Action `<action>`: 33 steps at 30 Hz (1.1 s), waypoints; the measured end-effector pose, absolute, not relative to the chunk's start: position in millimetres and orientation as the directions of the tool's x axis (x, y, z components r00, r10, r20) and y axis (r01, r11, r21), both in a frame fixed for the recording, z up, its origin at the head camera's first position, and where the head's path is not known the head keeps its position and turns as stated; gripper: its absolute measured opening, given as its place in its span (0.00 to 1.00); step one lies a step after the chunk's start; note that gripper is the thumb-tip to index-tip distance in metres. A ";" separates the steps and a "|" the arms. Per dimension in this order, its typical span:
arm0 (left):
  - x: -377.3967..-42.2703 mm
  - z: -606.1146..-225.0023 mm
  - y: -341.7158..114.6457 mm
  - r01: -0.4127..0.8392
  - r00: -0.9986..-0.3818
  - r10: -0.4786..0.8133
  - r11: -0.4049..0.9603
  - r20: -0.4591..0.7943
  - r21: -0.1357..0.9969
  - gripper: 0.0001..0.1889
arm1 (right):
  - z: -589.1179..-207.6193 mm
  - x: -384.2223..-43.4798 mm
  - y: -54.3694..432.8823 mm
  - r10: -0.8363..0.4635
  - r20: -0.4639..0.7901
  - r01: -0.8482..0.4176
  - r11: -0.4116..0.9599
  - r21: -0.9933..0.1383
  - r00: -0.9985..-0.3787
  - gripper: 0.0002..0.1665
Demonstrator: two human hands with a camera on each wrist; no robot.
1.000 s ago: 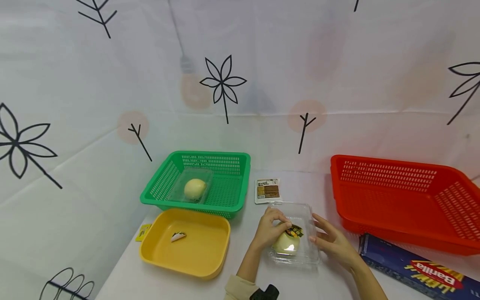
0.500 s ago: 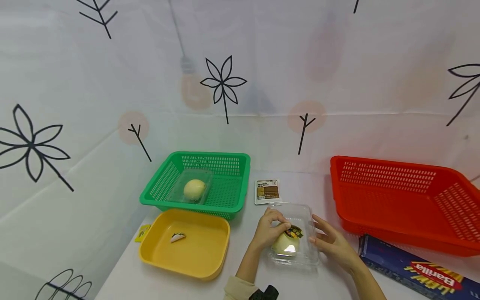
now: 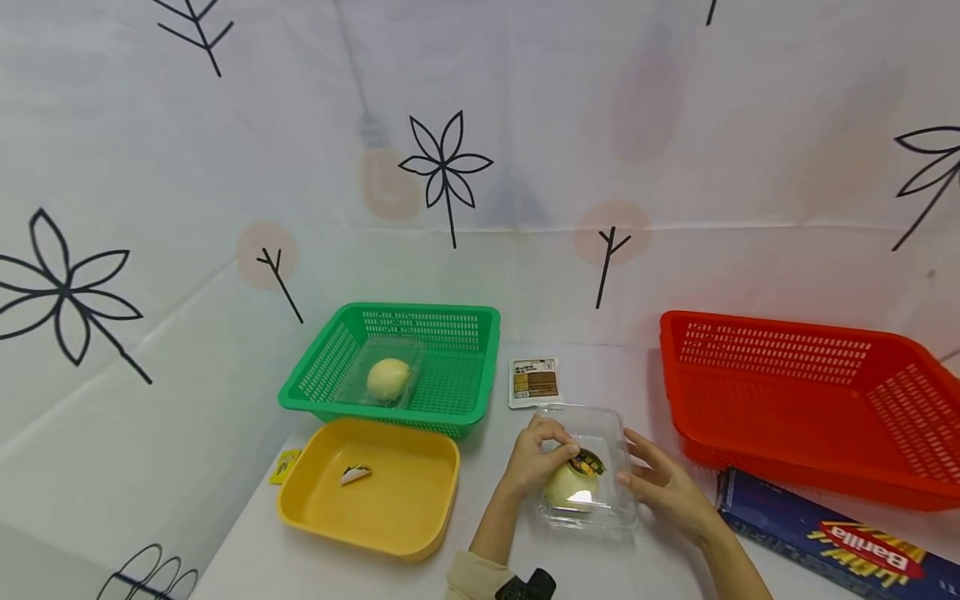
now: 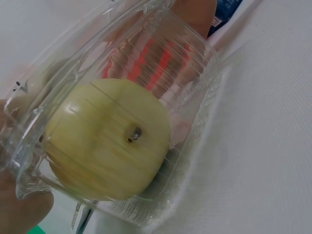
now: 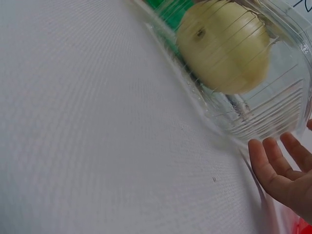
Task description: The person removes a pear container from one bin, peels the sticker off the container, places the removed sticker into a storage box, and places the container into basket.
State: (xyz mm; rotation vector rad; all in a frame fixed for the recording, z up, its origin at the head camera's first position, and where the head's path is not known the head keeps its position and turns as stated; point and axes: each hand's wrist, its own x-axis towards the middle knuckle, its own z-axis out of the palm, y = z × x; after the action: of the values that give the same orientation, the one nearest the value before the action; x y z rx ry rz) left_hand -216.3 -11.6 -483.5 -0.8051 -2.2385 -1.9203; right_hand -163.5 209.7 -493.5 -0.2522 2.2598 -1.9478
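Observation:
A clear plastic clamshell box (image 3: 611,508) rests on the table in the head view, holding a round, pale yellow-green fruit (image 4: 109,139) like an apple. On its lid is a dark label sticker (image 3: 587,463) with colourful print. My left hand (image 3: 536,458) is over the lid's left side, thumb and forefinger pinching at the sticker's left edge. Along the box's right side, my right hand (image 3: 663,483) touches it with extended fingers (image 5: 263,163). In the left wrist view the ribbed box wall shows the fruit's dimpled end.
A green basket (image 3: 480,400) holds another boxed fruit (image 3: 388,379). In the yellow tray (image 3: 360,529) lies a small curled scrap (image 3: 356,475); a yellow packet (image 3: 285,467) pokes out beside it. A labelled packet (image 3: 535,383), red basket (image 3: 765,400) and blue Barilla box (image 3: 825,533) stand around.
The sticker looks slightly flatter and rounder against the lid than a second ago. Both hands and the box stay nearly in place.

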 end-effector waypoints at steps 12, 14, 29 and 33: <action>-209.6 -468.5 -11.2 0.394 -0.877 0.331 0.078 0.349 0.916 0.04 | -494.8 -163.3 208.8 -0.217 0.024 -0.051 0.119 -0.992 -0.976 0.44; -205.3 -460.8 -12.4 0.389 -0.875 0.341 0.070 0.345 0.919 0.04 | -495.0 -163.4 209.0 -0.218 0.021 -0.047 0.116 -0.992 -0.976 0.44; -219.2 -484.6 -16.4 0.383 -0.853 0.382 -0.005 0.355 0.924 0.07 | -494.2 -162.5 209.2 -0.238 0.046 -0.072 0.099 -0.993 -0.970 0.42; -218.9 -484.6 -16.3 0.357 -0.866 0.370 -0.012 0.336 0.934 0.07 | -494.9 -162.9 210.0 -0.236 0.047 -0.075 0.109 -0.991 -0.971 0.42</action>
State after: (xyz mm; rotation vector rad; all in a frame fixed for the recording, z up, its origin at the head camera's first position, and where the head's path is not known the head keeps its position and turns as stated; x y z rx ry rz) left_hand -218.9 -16.3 -484.6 -0.8147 -2.2153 -2.0882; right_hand -162.9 210.0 -494.9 -0.3164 2.2446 -1.9945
